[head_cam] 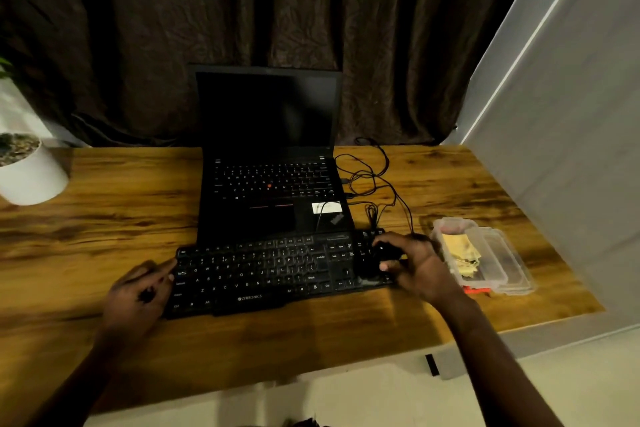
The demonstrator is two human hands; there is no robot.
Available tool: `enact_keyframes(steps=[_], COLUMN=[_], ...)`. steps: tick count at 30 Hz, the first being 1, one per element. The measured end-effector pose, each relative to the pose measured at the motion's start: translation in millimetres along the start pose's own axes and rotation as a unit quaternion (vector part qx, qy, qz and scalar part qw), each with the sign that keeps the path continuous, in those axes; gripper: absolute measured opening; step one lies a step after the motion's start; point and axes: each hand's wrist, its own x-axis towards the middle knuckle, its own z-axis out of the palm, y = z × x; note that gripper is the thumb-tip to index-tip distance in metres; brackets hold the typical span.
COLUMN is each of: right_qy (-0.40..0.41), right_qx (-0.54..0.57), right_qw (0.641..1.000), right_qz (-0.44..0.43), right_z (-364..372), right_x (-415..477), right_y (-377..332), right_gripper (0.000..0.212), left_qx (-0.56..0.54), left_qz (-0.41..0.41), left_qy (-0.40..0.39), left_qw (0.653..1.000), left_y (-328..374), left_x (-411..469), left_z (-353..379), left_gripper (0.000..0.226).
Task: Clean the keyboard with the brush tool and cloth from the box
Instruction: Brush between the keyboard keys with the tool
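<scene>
Wooden table (121, 218): keyboard (256, 274), laptop (273, 184), box (491, 253), pot (31, 177).

I look onto a wooden desk (121, 218) with strong grain under dim, warm light — behind it a dark brown curtain (138, 28) hangs in folds. A grey wall panel (571, 114) stands at right, pale floor (346, 399) below, a white plant pot (34, 180) far left.

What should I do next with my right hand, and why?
Probably lift the black mouse off the keyboard's right end and set it on the table: your right hand grips it there, covering keys, while the cloth waits in the open box.
</scene>
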Motion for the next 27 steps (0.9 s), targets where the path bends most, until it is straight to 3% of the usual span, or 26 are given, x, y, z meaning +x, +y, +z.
enact_keyframes(steps=[5,9,15,19,24,27], right_qy=[0.024,0.064,0.0,0.002,0.038,0.057], right_qx=[-0.017,-0.058,-0.038,-0.006,-0.043,-0.07], right_qw=[1.0,0.996,0.999,1.0,0.998,0.996], right_qz=[-0.002,0.001,0.005,-0.02,0.002,0.024], right_z=[-14,-30,-9,-5,-32,-35], right_x=[-3,-3,5,12,8,5], right_y=[17,28,7,-5,15,22], right_gripper=[0.049,0.06,0.05,0.051,0.044,0.053], left_qx=[0.008,0.004,-0.005,0.005,0.006,0.013], left_qz=[0.001,-0.002,0.005,0.011,0.006,0.005], left_qy=[-0.002,0.011,0.008,0.015,0.021,0.024], left_qw=[1.0,1.0,1.0,1.0,1.0,1.0], left_y=[-5,-3,-5,-10,-11,-8], left_x=[1,0,0,0,0,-1], left_z=[0,2,2,5,7,6], left_gripper=[0.051,0.05,0.05,0.048,0.046,0.047])
